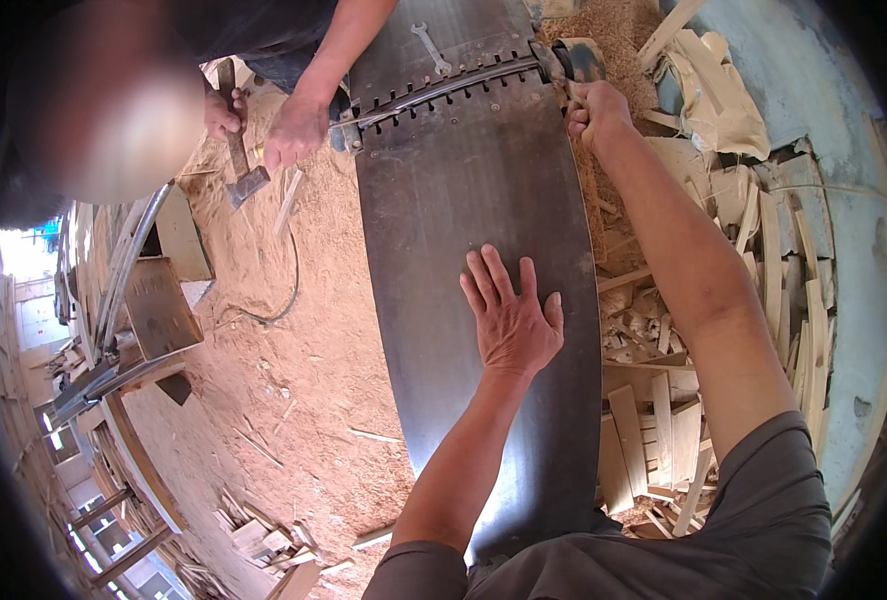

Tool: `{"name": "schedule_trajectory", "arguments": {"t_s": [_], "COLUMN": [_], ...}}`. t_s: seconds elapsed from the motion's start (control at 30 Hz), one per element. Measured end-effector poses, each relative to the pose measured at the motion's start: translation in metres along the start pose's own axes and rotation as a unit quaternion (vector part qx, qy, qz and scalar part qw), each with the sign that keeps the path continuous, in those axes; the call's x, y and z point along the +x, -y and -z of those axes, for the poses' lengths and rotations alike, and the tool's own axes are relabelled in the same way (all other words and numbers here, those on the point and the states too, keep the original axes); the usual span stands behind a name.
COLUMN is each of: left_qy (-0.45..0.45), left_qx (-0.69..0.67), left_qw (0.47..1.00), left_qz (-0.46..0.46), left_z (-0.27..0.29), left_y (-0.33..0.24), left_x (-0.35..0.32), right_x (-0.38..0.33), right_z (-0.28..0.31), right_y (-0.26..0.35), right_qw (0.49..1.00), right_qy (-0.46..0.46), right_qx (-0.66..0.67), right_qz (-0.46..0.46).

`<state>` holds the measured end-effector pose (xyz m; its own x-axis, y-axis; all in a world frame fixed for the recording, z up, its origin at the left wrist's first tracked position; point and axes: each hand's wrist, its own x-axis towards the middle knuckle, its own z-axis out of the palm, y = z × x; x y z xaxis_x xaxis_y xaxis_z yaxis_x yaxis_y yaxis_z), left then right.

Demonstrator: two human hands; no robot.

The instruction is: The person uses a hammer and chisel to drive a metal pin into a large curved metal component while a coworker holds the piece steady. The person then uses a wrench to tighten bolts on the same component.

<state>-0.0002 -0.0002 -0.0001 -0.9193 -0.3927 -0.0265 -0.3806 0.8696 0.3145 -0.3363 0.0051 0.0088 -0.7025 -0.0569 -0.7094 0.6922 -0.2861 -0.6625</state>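
Note:
My left hand (512, 318) lies flat, fingers apart, on the dark metal table (464, 210) of what looks like a wood planer. My right hand (600, 112) is closed beside the right end of the slotted gap; whatever its fingers hold is hidden. Across that gap runs a shiny cutter shaft (454, 88). At its left end, a co-worker's hand (299, 130) holds a thin rod pointing at the shaft. The co-worker's other hand (226, 113) holds a hammer (249, 185), head down. An open-end wrench (429, 48) rests on the far part of the table.
Sawdust covers the floor (274, 370) on the left. Wood offcuts (664, 440) are piled along the table's right side, below a pale blue-green surface (834, 220). A crumpled tan sack (719, 95) sits at the far right. A rusty metal box (164, 305) stands at left.

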Motion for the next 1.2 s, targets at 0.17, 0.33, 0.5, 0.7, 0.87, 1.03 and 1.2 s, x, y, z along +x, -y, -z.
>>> {"name": "schedule_trajectory", "arguments": {"t_s": [0.17,0.33,0.5,0.7,0.87,1.03,1.2], "left_qy": [-0.002,-0.003,-0.008,0.001,0.004,0.006,0.004], "left_qx": [0.002,0.003,-0.002,0.0,-0.004,0.002,0.004], "left_qw": [1.0,1.0,1.0,1.0,1.0,1.0,1.0], "left_qz": [-0.002,-0.003,-0.006,-0.001,-0.001,0.002,-0.002], "left_z": [0.0,0.0,-0.001,0.0,0.0,0.001,-0.001], "left_y": [0.0,0.0,0.0,0.0,0.0,0.0,-0.001], "left_x": [0.0,0.0,0.0,0.0,0.0,0.0,0.0], "right_x": [-0.004,-0.006,-0.003,-0.004,-0.002,0.004,0.013], "right_z": [-0.001,-0.001,0.0,0.0,0.0,0.001,0.005], "right_y": [0.0,0.001,0.002,0.001,0.001,-0.001,-0.001], "right_qw": [1.0,1.0,1.0,1.0,1.0,1.0,1.0], "right_qy": [-0.005,-0.003,-0.004,-0.005,-0.01,-0.002,0.013], "right_qx": [-0.001,-0.003,-0.002,-0.009,-0.01,-0.003,-0.01], "right_qz": [0.003,0.004,-0.006,0.004,0.003,-0.004,-0.006]}}
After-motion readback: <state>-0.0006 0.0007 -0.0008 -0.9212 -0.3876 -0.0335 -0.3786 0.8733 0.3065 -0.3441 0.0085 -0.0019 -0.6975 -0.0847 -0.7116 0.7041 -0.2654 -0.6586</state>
